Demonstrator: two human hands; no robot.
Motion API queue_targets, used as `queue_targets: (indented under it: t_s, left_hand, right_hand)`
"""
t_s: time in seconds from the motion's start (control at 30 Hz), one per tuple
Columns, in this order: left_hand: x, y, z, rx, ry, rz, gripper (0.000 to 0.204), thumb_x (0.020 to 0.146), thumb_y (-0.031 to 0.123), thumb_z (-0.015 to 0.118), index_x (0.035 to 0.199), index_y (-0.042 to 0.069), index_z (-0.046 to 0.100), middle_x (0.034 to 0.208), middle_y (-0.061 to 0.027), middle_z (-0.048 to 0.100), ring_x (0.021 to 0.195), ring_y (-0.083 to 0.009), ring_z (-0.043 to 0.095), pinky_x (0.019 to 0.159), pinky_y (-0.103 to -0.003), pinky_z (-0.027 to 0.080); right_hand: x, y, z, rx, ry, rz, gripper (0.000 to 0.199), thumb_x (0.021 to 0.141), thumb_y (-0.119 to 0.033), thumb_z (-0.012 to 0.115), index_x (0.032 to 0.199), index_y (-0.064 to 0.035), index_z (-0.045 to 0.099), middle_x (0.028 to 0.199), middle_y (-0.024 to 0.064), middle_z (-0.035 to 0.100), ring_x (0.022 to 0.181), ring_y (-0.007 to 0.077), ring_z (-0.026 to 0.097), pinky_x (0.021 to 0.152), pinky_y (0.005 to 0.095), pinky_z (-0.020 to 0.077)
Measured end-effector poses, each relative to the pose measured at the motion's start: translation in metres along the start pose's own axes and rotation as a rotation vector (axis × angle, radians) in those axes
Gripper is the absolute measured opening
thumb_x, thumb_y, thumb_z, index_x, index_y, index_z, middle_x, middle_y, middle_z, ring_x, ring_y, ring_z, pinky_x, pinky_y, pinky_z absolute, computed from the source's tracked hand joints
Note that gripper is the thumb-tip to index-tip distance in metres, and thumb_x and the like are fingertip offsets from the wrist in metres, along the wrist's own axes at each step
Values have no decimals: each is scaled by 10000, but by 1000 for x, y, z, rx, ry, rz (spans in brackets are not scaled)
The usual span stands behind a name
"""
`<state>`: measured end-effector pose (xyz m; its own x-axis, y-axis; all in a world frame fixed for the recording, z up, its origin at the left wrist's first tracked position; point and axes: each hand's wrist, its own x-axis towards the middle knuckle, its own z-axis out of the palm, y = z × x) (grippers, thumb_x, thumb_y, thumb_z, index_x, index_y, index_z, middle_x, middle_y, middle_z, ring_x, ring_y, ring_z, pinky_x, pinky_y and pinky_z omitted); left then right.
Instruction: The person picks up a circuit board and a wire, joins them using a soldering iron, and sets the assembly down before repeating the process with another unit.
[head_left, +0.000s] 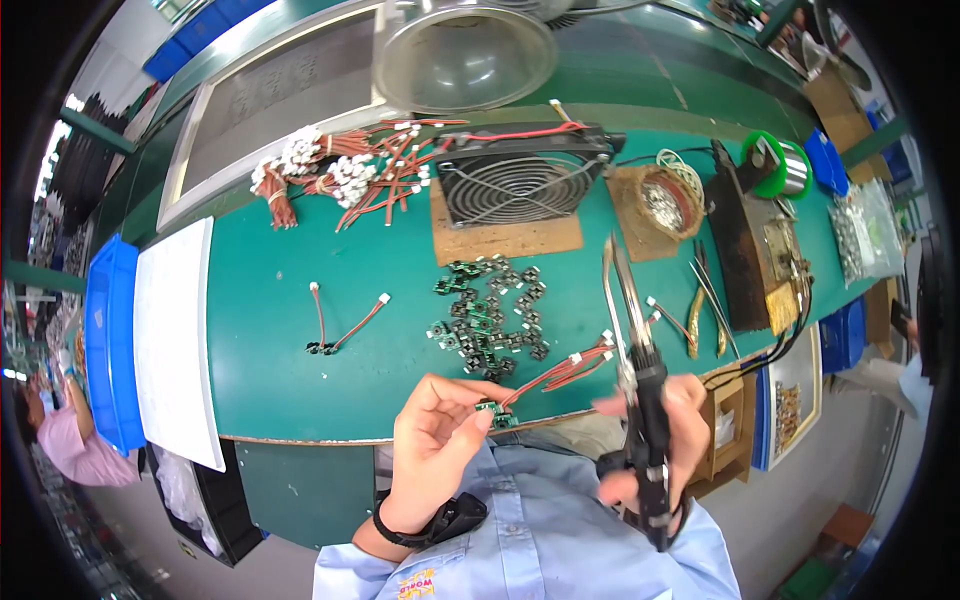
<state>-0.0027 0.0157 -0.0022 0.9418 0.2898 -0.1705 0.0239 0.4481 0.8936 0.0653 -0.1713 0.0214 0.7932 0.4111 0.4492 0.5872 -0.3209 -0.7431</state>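
Observation:
My left hand (435, 447) pinches a small green circuit board (503, 418) between thumb and fingertips at the table's near edge. Red wires (565, 375) with white connectors lie on the table just beyond it, and at least one seems to reach the board. A black soldering gun (648, 415) with a long metal tip and a second thin tube is gripped in my right hand (685, 432), its tip pointing away over the table. That hand is partly blurred. Beyond my left hand lies a pile of small boards (485, 315).
One wired board (322, 348) lies at left. Behind are wire bundles (330, 170) and a black fan (525, 185). To the right are a round container (668, 205), pliers (697, 310), tweezers (715, 295), a solder spool (780, 165) and a dark metal stand (735, 240). A blue bin (112, 345) stands far left.

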Motion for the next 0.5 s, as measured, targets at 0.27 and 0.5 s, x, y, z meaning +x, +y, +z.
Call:
queue_targets:
  t_s: [0.27,0.5]
  left_hand:
    - [6,-6,-9,76,97,84,112,844,-16,540,907,19,454,1000,-202,619,884,-155,580,790,-269,453]
    - [5,-12,-10,115,60,163,145,842,-53,527,938,19,445,1029,-202,606,916,-166,579,810,-286,456]
  right_hand:
    - [-41,10,-7,-71,-198,-214,486,596,-359,809,981,-137,614,695,-11,578,657,164,561,789,380,313]
    - [-40,3,-4,-45,-264,-161,436,539,-221,835,937,-182,660,766,-37,609,703,121,593,805,341,317]
